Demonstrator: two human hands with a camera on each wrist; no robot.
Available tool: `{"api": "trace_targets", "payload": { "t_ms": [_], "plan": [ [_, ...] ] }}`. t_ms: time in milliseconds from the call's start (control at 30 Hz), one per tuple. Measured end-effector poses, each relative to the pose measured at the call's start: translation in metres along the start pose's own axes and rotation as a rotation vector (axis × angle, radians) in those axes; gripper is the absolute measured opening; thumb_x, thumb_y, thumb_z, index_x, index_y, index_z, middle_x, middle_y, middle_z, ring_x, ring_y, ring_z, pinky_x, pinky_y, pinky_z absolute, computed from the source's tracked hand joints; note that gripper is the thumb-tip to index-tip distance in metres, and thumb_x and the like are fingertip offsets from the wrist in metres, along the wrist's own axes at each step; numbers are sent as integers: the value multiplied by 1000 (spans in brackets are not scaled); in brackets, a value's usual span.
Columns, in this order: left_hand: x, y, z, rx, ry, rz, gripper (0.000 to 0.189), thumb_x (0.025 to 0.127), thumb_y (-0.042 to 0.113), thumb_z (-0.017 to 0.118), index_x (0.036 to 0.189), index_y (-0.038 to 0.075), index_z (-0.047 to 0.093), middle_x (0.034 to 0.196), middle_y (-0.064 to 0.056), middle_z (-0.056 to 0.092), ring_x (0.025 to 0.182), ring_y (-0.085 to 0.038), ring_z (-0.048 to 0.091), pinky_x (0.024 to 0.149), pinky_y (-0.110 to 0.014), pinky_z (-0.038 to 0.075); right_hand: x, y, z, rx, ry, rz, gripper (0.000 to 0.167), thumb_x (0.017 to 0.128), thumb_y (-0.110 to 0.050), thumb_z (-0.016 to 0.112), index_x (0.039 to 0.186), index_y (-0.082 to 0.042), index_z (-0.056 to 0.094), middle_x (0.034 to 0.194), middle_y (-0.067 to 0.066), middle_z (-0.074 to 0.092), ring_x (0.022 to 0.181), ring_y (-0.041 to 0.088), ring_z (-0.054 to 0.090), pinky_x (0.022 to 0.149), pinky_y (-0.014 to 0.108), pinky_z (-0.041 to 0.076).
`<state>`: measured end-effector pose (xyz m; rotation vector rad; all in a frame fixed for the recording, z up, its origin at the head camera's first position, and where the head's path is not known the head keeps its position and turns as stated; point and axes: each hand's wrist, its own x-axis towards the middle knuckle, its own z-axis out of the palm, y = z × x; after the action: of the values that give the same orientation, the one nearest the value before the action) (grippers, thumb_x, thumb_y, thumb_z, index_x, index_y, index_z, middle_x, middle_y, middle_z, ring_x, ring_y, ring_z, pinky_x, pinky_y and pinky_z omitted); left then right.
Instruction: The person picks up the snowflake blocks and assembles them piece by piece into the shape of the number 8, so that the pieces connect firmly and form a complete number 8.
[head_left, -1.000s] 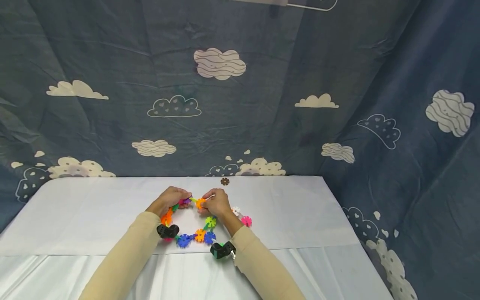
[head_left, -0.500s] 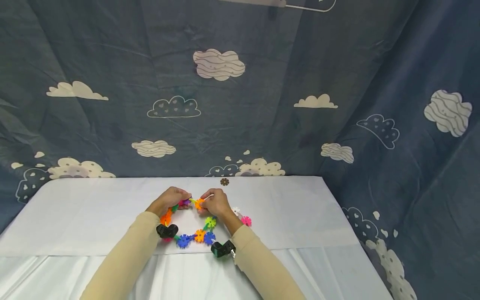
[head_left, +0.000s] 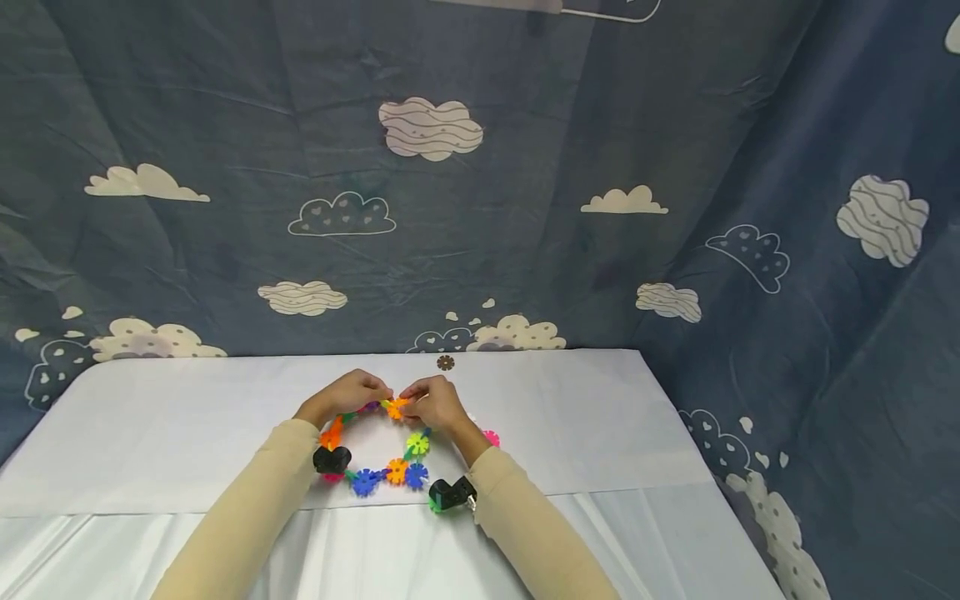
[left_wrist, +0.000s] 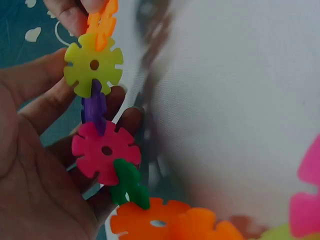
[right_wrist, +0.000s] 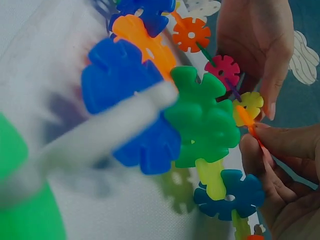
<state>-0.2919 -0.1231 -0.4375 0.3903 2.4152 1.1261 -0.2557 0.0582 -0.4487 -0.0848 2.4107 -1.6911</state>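
A ring-shaped chain of notched plastic interlocking discs lies on the white table [head_left: 570, 408]. My left hand [head_left: 347, 393] is at its far side, fingers curled behind the chain and touching a yellow-green disc [left_wrist: 93, 65]. Below that come a purple disc [left_wrist: 94, 107], a pink disc [left_wrist: 106, 152] and a green disc [left_wrist: 129, 184]. My right hand [head_left: 437, 406] pinches an orange disc [right_wrist: 250, 122] between thumb and finger. This orange disc meets the yellow-green disc's edge; its slot is partly hidden by fingertips.
Blue discs [head_left: 364, 482], an orange disc [head_left: 397, 472] and a lime disc [head_left: 417, 444] form the ring's near side. A pink disc [head_left: 491, 437] lies right of my right hand. One brown disc [head_left: 446, 362] sits at the table's far edge, before a cloud-print curtain [head_left: 480, 250].
My left hand has shifted right along the chain, closer to the orange disc and my right hand. The right hand keeps its pinch on the orange disc. The head view has turned slightly.
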Motion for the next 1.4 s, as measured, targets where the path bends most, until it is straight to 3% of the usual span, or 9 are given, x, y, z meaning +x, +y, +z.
{"api": "trace_targets", "payload": {
  "t_ms": [100,267,467,633,733,833,1033,1200,1400],
  "plan": [
    [1,3,1,27,-35,22,24,96,15,55,100,-1,72,83,-5,60,65,-15,45,64,-27,40,-1,1,-1,1,-9,-1,12,81,10,70,93,6,70,72,7,61,59,18,64,57,27,58],
    [3,6,5,22,-56,25,20,93,11,56,95,-1,71,70,0,53,57,-12,39,54,-23,36,-1,4,-2,23,-33,2,15,81,12,68,95,7,70,74,8,61,61,18,65,59,29,58],
    [6,8,11,13,-35,10,20,90,13,59,76,3,68,64,2,49,57,-11,38,53,-23,31,-5,2,-11,-96,-27,-102,18,81,8,70,98,5,70,78,9,65,65,13,62,61,24,56],
    [6,11,9,7,-28,-18,21,91,17,62,78,3,70,70,1,55,62,-14,42,55,-24,33,-16,2,-35,-238,36,-199,22,82,-2,74,103,4,69,88,8,68,75,14,61,70,23,52],
    [6,13,7,16,-16,-37,21,91,19,62,80,3,70,71,2,55,64,-15,43,57,-24,34,-29,2,-53,-312,72,-169,25,83,-8,74,106,1,68,91,8,65,77,18,57,70,28,50],
    [6,13,6,20,-18,-50,21,92,20,62,79,4,69,69,1,53,62,-14,41,57,-24,34,-44,6,-67,-419,99,-84,32,84,-18,75,112,-5,66,95,8,61,80,21,53,70,33,47],
    [5,13,7,12,-21,-62,23,93,20,62,79,4,70,70,0,54,62,-14,42,57,-23,35,-77,24,-80,-584,95,69,57,79,-38,79,122,-7,56,105,11,56,91,25,54,78,44,50],
    [5,11,7,21,-4,-52,24,93,21,62,77,4,70,65,1,48,59,-13,39,54,-23,31,-92,36,-76,-588,87,85,72,77,-43,79,127,-1,51,106,13,58,97,29,56,81,48,51],
    [6,10,10,-2,-20,-50,23,93,21,62,78,5,69,67,0,54,58,-14,43,54,-23,36,-93,40,-73,-597,99,71,63,78,-41,79,123,-3,54,103,11,58,93,26,55,78,45,50]
  ]
}}
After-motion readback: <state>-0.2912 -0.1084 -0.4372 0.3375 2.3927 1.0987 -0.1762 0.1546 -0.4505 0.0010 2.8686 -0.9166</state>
